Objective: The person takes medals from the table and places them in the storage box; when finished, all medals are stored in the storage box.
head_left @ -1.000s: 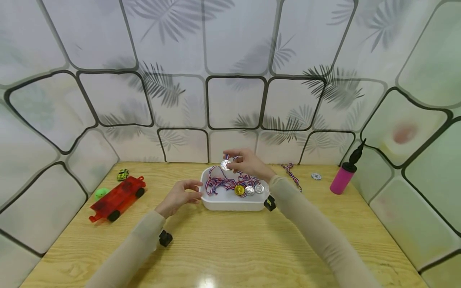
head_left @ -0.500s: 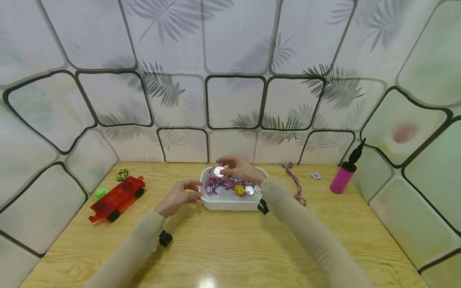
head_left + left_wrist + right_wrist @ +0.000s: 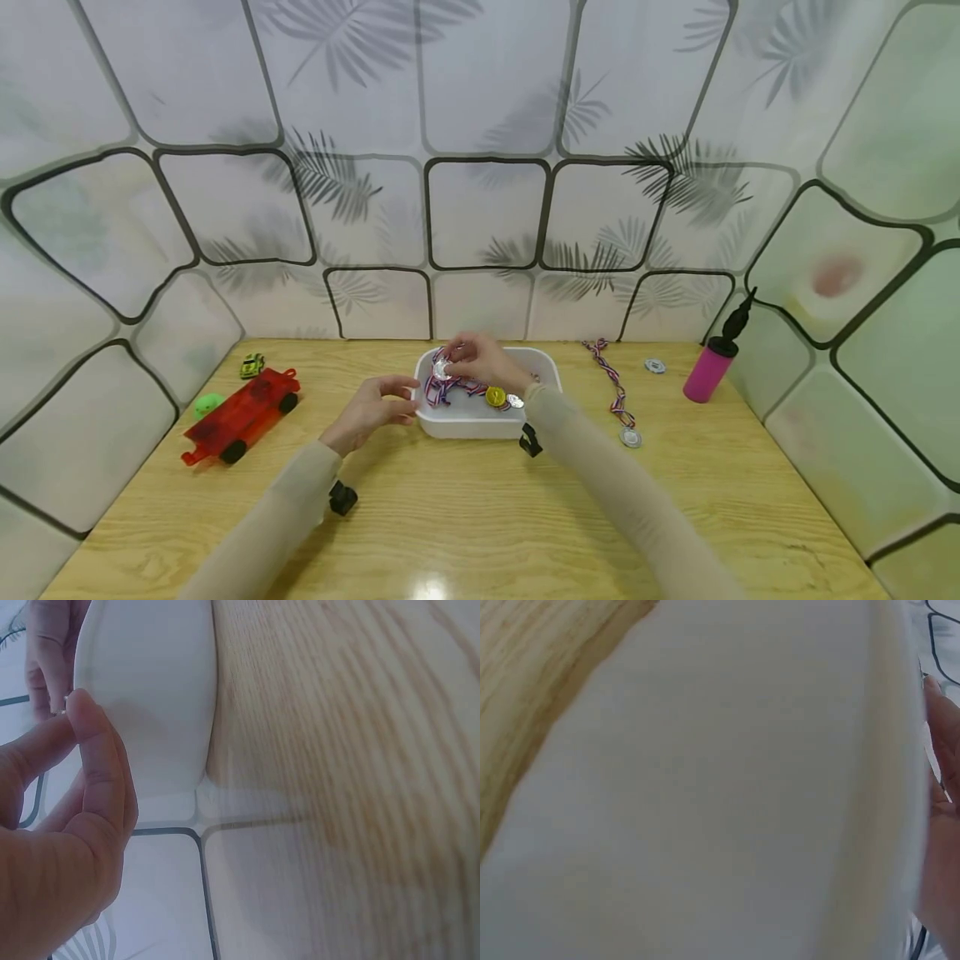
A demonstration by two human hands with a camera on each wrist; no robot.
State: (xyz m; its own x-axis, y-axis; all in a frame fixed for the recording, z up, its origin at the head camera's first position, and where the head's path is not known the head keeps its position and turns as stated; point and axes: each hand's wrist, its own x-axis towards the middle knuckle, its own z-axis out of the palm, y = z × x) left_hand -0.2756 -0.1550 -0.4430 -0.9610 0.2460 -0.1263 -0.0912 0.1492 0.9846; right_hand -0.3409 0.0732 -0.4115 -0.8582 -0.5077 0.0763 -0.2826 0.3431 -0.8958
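Note:
My right hand (image 3: 483,362) pinches a silver medal (image 3: 442,368) over the left part of a white plastic tub (image 3: 480,429). Red, white and blue striped ribbons (image 3: 437,392) lie tangled below it in the tub. Also inside are a gold medal (image 3: 495,397) and a silver one, partly behind my right forearm. My left hand (image 3: 371,412) is at the tub's left end, fingers bent, fingertips right at the rim. In the left wrist view the left fingers (image 3: 101,772) overlap the tub's edge. The tub's wall fills most of the right wrist view, hiding the medal there.
To the right lies another silver medal (image 3: 630,437) on its striped ribbon (image 3: 611,379), near a round white-and-blue disc (image 3: 655,366) and a pink hand pump (image 3: 708,375). On the left are a red toy trailer (image 3: 243,417), a green ball (image 3: 207,405) and a small toy car (image 3: 252,365).
My right hand has moved left and down with the silver medal, lowering it toward the ribbons in the tub. The medal on the table at right has come into view. My left hand stays put.

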